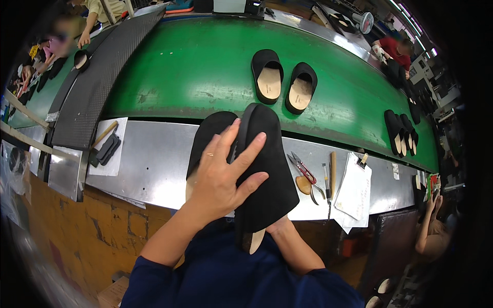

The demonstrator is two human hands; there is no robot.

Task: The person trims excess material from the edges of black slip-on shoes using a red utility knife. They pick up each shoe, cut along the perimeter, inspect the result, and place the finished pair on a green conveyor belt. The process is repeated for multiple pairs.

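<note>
A black slip-on clog (264, 169) is raised and tilted in front of me, its side sole facing left. My left hand (221, 172) lies across it with fingers spread, their tips touching the upper and the sole edge. Behind the heel end, my right hand (279, 225) grips the same clog from below; its fingers are hidden. A second black clog (211, 128) sits on the metal ledge, partly covered by my left hand. Two more clogs, a left one (268, 64) and a right one (307, 74), with beige insoles stand on the green belt.
Right of me on the metal ledge (136, 154) lie red-handled snips (304, 169), pliers (317, 191), pens and a clipped paper stack (354, 190). A brush-like tool (105, 132) and black block (109, 149) lie left. More clogs (395, 131) sit on the belt (195, 66). Co-workers are around.
</note>
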